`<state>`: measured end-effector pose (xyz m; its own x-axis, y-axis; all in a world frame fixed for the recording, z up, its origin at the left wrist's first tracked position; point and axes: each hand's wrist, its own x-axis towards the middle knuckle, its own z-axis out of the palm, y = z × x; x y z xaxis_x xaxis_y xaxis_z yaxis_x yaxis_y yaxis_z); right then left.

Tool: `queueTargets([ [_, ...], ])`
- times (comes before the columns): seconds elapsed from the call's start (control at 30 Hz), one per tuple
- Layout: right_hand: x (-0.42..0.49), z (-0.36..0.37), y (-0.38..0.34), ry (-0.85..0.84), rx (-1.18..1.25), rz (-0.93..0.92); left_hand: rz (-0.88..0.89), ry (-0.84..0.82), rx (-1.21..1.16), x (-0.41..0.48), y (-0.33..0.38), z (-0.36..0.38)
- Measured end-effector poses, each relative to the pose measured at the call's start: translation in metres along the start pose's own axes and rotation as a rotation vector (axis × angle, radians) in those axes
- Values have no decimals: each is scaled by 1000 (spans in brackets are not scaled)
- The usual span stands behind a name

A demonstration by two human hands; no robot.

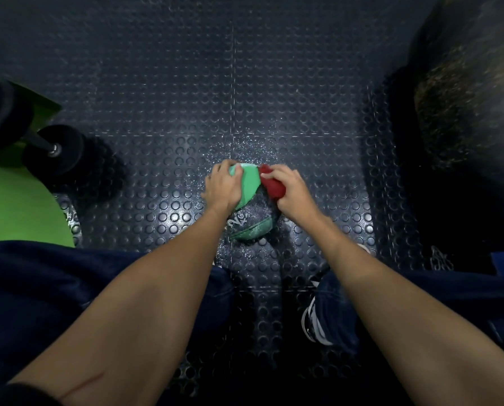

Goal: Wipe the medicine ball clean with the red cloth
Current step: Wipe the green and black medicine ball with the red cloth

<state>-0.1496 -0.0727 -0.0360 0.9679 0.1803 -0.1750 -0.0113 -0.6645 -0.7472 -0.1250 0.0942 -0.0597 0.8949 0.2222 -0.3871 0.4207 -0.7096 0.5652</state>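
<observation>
Wiping is judged under way: the ball (252,210) is gripped by curled fingers of the left hand (224,187), and the red cloth (272,184) is clamped against it in the right hand (293,193).

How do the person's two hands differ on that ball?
The left hand holds the medicine ball directly, with nothing in between; the right hand grips the red cloth against it. The left hand sits on the ball's left side, the right hand on its right. Both are at the ball's top.

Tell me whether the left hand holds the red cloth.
No, the right hand grips the red cloth; the left hand holds the medicine ball.
</observation>
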Motion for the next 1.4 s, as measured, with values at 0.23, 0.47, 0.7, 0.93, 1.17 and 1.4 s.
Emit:
queueTargets([
  [0.23,19,-21,-8,58,45,340,-12,11,104,1,15,-9],
  [0.47,28,-10,-11,-81,-84,269,137,-90,193,-1,13,-7],
  [0.7,17,-8,5,-58,107,298,133,-87,170,-1,6,-2],
  [0.93,7,-4,0,37,203,247,117,-69,233,-4,17,4],
  [1.17,20,-9,-9,18,199,232,123,-61,287,-6,27,9],
  [1.4,1,-11,3,6,217,193,77,-58,218,-4,27,6],
])
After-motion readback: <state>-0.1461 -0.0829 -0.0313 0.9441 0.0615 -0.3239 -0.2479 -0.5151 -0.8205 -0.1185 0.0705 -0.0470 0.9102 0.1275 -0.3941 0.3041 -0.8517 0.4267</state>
